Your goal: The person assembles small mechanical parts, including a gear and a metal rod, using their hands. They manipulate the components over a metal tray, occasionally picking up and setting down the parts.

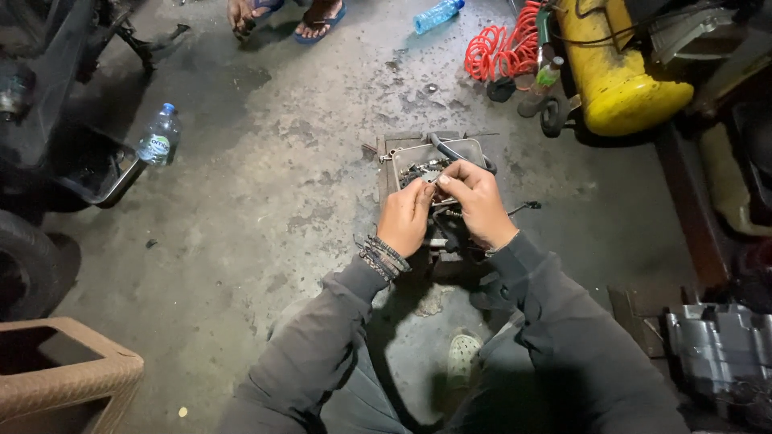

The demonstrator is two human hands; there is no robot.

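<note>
Left hand (404, 217): your fingers are pinched shut on a small metal part (432, 178), held just above the parts tray (474, 149).
Right hand (478, 201): closed on the same part, fingertips meeting your left.
Handling: it looks light, rigid and probably greasy, so grip it by its edges.
Tray: on a low stand on the concrete floor (265, 185), with loose hardware inside.
Hidden: your fingers cover the part's shape; the tray contents are too small to name.

— How many plastic water bottles were on the floor?
— Two: one (158, 135) beside the dark vehicle, one (438, 15) near the coiled orange hose (503, 47).
— Trays and compressors?
— One metal parts tray (407, 154); one yellow compressor tank (615, 68). One woven basket (60, 382) was present.
</note>
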